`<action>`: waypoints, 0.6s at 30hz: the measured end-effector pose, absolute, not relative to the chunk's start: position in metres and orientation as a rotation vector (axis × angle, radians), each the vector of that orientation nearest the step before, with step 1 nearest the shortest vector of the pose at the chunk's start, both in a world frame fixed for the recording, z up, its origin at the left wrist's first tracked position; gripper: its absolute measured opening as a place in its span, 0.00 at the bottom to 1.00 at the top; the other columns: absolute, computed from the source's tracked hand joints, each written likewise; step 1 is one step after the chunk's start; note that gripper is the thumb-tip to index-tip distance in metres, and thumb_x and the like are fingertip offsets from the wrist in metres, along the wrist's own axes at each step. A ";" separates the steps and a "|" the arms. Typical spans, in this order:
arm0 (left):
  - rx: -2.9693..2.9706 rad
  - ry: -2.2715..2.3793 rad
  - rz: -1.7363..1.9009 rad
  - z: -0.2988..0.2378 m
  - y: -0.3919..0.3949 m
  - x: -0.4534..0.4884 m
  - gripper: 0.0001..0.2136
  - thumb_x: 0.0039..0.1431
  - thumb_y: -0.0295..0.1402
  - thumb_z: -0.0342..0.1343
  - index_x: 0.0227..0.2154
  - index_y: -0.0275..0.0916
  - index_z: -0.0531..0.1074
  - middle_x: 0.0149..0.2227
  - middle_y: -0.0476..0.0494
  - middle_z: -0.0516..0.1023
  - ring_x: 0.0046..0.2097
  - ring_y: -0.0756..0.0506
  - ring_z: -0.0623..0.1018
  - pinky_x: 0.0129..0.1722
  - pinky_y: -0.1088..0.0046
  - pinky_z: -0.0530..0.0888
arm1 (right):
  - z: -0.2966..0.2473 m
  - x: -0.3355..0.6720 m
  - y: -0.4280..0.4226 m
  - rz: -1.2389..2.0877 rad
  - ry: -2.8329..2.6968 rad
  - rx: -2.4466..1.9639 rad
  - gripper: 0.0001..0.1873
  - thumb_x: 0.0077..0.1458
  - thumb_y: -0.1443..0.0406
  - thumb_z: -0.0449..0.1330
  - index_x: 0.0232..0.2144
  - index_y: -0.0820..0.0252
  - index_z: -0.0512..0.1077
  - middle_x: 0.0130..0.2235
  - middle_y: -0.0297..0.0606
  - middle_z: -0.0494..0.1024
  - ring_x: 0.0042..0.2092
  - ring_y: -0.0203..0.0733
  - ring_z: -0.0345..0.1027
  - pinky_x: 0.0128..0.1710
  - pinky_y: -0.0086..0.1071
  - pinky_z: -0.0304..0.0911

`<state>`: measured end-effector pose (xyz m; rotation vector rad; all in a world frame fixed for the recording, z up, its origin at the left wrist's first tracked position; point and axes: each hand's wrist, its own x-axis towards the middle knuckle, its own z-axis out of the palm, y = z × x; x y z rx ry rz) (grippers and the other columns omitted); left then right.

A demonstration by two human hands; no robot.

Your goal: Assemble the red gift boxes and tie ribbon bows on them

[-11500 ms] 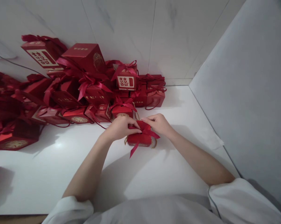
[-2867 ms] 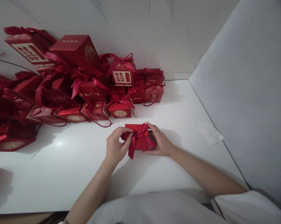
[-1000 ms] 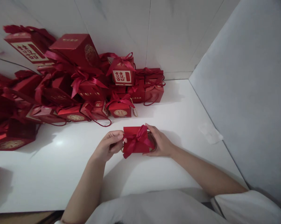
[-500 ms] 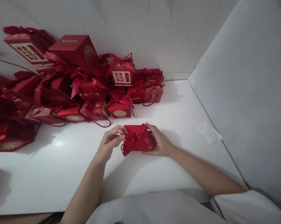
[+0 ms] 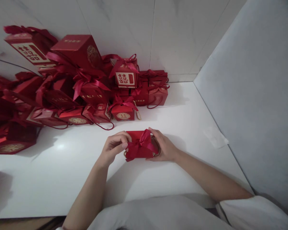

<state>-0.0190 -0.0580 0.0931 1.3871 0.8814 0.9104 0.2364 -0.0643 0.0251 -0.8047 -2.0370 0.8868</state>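
red box (image 5: 144,153) lay at frame centre, bow (image 5: 144,140) on top. right hand (image 5: 165,147) clamped on box's right side. left hand (image 5: 113,147) at left edge; could not tell whether it pinched bow.

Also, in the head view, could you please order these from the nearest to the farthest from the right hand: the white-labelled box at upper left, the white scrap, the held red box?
1. Red box: touching the right hand, on its left.
2. White scrap: off to the hand's right.
3. White-labelled box: far left, at the back.
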 end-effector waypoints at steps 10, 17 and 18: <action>1.339 1.031 0.611 0.113 -0.059 -0.021 0.18 0.62 0.41 0.56 0.21 0.34 0.71 0.20 0.47 0.70 0.23 0.52 0.69 0.25 0.75 0.66 | 0.021 0.236 -0.066 0.820 -2.098 -0.778 0.66 0.42 0.48 0.72 0.69 0.46 0.35 0.60 0.51 0.62 0.58 0.59 0.64 0.53 0.54 0.67; 1.501 1.089 0.601 0.115 -0.060 -0.026 0.10 0.58 0.37 0.61 0.40 0.36 0.74 0.23 0.50 0.71 0.23 0.53 0.69 0.23 0.78 0.63 | 0.021 0.237 -0.065 0.850 -2.083 -0.798 0.65 0.43 0.49 0.72 0.69 0.47 0.34 0.60 0.52 0.62 0.57 0.60 0.64 0.51 0.55 0.68; 1.532 1.085 0.621 0.115 -0.061 -0.027 0.10 0.59 0.36 0.61 0.40 0.37 0.74 0.24 0.49 0.71 0.24 0.53 0.69 0.23 0.78 0.63 | 0.020 0.237 -0.065 0.858 -2.077 -0.802 0.65 0.43 0.49 0.72 0.69 0.46 0.34 0.60 0.52 0.62 0.57 0.60 0.65 0.51 0.55 0.68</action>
